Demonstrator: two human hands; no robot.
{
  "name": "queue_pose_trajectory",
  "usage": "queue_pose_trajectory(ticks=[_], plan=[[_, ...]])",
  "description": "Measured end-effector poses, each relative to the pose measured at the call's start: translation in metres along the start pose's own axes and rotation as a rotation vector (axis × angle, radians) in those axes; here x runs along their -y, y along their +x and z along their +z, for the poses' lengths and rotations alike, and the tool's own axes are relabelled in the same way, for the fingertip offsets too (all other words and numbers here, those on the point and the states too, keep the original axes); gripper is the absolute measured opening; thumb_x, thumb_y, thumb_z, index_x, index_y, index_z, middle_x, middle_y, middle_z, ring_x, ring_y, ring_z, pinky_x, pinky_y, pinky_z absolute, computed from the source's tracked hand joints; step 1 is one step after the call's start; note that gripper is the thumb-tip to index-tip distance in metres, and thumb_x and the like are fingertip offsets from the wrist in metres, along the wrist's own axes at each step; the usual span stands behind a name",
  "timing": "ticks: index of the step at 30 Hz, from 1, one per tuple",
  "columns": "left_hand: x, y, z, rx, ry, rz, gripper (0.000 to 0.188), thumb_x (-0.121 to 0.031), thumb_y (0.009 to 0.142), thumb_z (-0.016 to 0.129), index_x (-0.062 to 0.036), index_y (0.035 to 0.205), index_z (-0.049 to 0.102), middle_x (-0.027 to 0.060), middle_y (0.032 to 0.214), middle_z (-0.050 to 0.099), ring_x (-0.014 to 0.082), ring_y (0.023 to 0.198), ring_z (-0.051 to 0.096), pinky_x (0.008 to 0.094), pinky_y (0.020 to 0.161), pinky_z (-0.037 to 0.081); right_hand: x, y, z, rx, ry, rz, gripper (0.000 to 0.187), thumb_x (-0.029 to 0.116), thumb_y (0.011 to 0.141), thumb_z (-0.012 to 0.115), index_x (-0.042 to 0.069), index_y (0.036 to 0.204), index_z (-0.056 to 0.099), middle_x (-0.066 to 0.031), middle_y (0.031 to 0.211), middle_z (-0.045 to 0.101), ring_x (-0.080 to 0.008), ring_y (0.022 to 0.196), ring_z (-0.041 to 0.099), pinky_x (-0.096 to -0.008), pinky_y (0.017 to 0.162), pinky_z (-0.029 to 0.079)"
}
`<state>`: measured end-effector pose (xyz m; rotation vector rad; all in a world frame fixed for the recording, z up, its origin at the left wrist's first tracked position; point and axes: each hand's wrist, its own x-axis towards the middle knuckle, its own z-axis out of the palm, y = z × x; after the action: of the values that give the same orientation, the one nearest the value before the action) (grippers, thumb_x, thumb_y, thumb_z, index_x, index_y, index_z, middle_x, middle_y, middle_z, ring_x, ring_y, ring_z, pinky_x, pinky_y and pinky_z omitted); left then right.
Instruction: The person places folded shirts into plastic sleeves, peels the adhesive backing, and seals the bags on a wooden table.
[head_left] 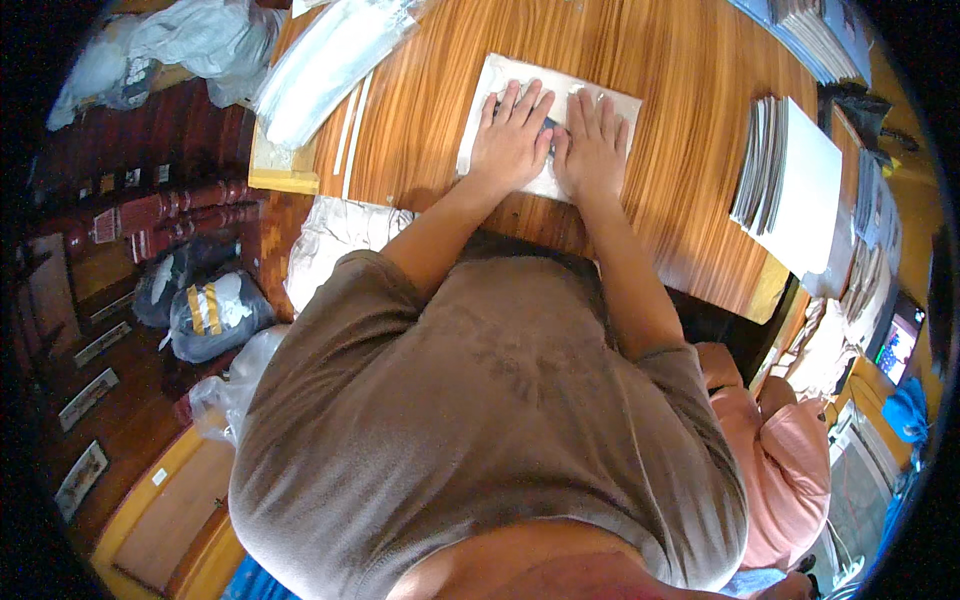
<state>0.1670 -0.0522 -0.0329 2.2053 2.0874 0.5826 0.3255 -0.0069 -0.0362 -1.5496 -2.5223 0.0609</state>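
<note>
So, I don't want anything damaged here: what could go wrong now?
The pale, square-cornered sheet might crease or shift under the flat left hand and right hand. The white-topped stack of thin sheets sits near the right edge of the brown wood-grain table, so a bump could scatter it.

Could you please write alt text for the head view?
A person's left hand and right hand lie palm-down on a pale, squarish sheet on a wood-grain table, with a white-topped stack to the right.
</note>
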Motion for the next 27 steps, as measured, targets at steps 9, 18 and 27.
queue_pose_trajectory(ticks=[9,18,27], plan=[[0.038,0.012,-0.014,-0.236,-0.431,-0.139,0.049,-0.032,0.094,0.067,-0.0071,0.135,0.063,0.0237,0.148,0.054,0.0423,0.137,0.05,0.0542,0.114,0.04,-0.02,0.007,-0.011,0.004,0.358,-0.062,0.058,0.046,0.105,0.047,0.011,0.151,0.052,-0.0068,0.166,0.04,-0.0394,0.153,0.033,-0.0591,0.125,0.02],[0.081,0.076,-0.054,0.227,-0.013,-0.46,0.061,-0.055,0.083,0.07,-0.001,0.11,0.074,0.0228,0.103,0.076,0.0382,0.1,0.074,0.0501,0.085,0.06,-0.032,-0.018,-0.04,-0.161,0.434,0.215,0.063,0.032,0.088,0.078,0.001,0.139,0.057,-0.0259,0.145,0.052,-0.0456,0.129,0.053,-0.0507,0.11,0.045],[0.077,0.101,-0.058,0.361,-0.013,-0.284,0.055,-0.052,0.082,0.073,0.0007,0.094,0.078,0.0258,0.092,0.075,0.0411,0.091,0.075,0.0485,0.085,0.06,-0.024,-0.021,-0.042,-0.241,0.457,0.25,0.064,0.03,0.087,0.079,-0.003,0.136,0.055,-0.0299,0.141,0.052,-0.0465,0.13,0.051,-0.0509,0.11,0.044]])
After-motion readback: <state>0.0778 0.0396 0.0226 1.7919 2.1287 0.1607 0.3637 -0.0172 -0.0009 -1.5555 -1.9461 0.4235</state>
